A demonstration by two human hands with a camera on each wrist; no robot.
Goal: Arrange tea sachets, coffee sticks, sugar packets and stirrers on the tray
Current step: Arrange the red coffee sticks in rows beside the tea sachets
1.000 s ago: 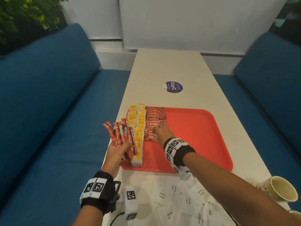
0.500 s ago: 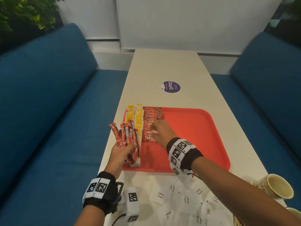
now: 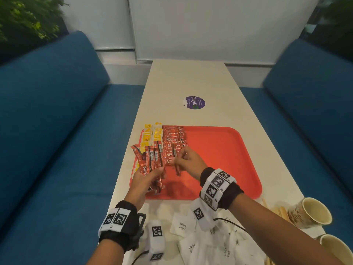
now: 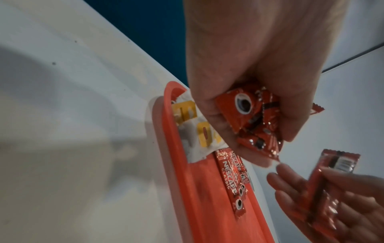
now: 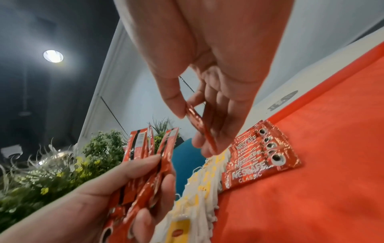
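Right hand [image 3: 188,161]: thumb and fingers pinch 1 coffee stick [image 3: 175,159].
Left hand [image 3: 146,180]: grips a fanned bundle of sticks [image 3: 150,161].
Labels: "NESCAFE CLASSIC" row [image 3: 172,142], yellow tea sachets [image 3: 150,134] on red tray [image 3: 229,159]; "White Sugar" packets [image 3: 182,225].
Setting: pale table [image 3: 191,79], blue benches [image 3: 47,111].

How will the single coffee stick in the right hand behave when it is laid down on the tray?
The coffee stick, pinched by the right hand, looks thin and probably light. Its glossy foil may slip. It seems flat, so on the tray it should lie still, like the row of sticks.
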